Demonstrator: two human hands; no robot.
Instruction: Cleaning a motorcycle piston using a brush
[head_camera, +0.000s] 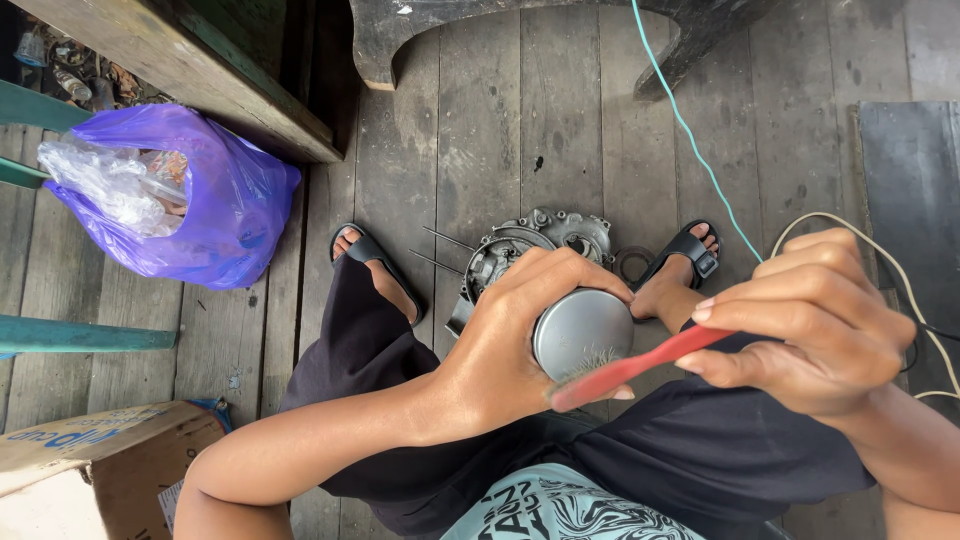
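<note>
The left hand (510, 335) is reaching in from the lower left, forearm bare, fingers (570, 268) curling closed in a full grip with the thumb low. The right hand (815, 320) is coming in from the right, wrist bent, fingers pinching shut, knuckles facing up. Both are hovering above the lap.

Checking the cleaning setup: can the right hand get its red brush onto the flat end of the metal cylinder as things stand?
Probably yes. The right hand holds the red brush with its bristles already at the metal cylinder's flat end, which the left hand grips by the sides, leaving that face uncovered.
</note>
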